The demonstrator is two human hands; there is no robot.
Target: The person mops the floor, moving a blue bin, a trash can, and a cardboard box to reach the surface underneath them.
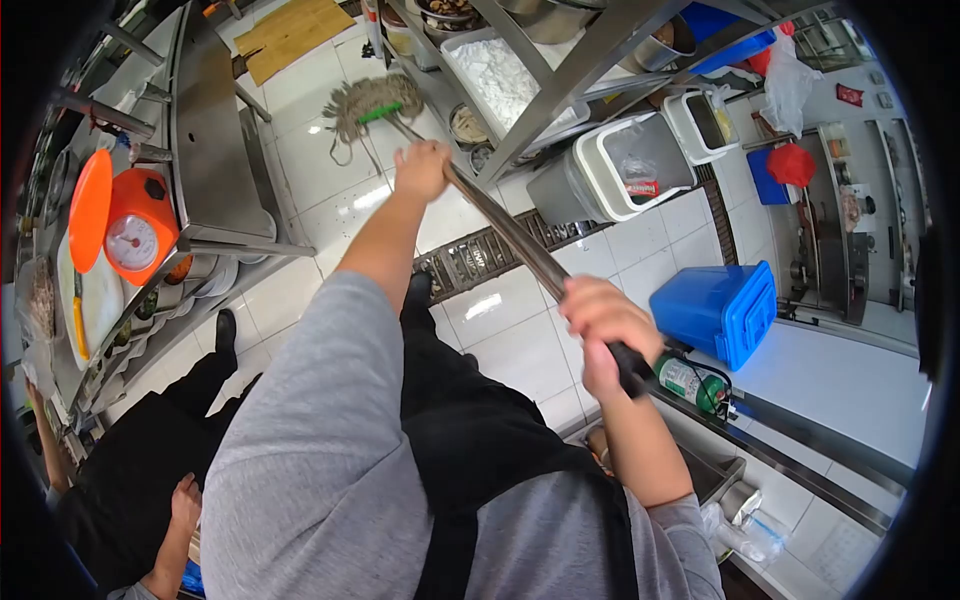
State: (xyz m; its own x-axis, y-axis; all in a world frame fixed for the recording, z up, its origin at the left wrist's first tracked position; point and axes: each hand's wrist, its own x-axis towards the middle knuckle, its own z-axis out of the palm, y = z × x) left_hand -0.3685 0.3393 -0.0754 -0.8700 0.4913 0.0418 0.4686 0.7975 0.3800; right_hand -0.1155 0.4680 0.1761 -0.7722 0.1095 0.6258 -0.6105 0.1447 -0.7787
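Observation:
A mop (515,235) slants across the middle of the view. Its grey string head (372,98), with a green clamp (380,113), lies on the white tiled floor at the far end. My left hand (422,170) is closed around the lower handle, with the arm stretched forward. Nearer my body, my right hand (608,325) wraps the handle close to its black end grip (630,368); this hand is slightly blurred.
A floor drain grate (480,265) crosses the tiles. White-rimmed bins (625,170) and a blue lidded bin (715,310) stand right, near a green cylinder (692,385). A steel shelf (530,130) rises ahead. Left, a co-worker (140,480) stands by a counter with an orange scale (140,220).

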